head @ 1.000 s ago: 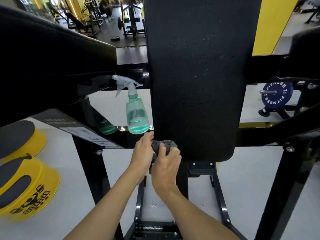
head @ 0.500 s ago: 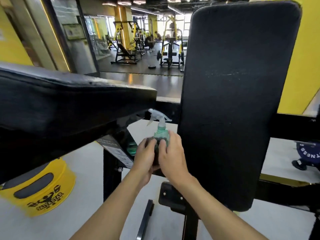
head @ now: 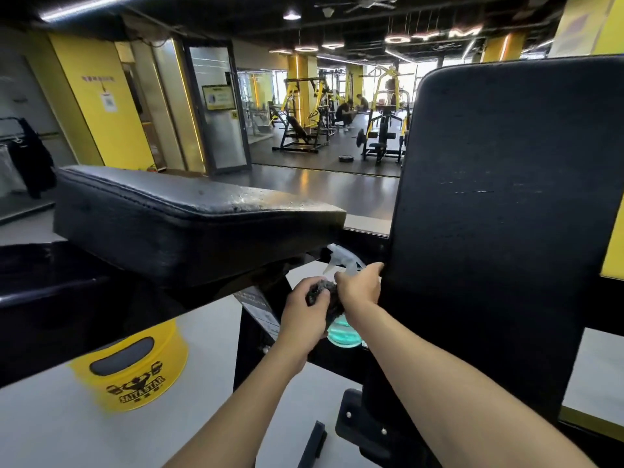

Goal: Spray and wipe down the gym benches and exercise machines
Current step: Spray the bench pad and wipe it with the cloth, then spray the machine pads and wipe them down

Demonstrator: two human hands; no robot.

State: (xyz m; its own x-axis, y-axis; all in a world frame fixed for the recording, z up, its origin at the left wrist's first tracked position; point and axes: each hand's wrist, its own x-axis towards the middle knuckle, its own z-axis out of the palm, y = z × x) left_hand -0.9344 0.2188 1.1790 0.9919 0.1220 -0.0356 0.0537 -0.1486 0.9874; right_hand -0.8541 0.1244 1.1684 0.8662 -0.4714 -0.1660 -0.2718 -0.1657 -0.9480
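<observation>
The left hand [head: 304, 314] grips a dark cloth [head: 320, 293], with the fingers curled round it. The right hand [head: 359, 288] lies over the neck of the spray bottle [head: 344, 334], index finger at the edge of the upright back pad [head: 499, 214]; whether it grips the neck cannot be told. The bottle stands on the black frame [head: 324, 361], between the back pad and the padded surface [head: 189, 217] at left. A yellow drum [head: 135, 376] stands on the floor.
</observation>
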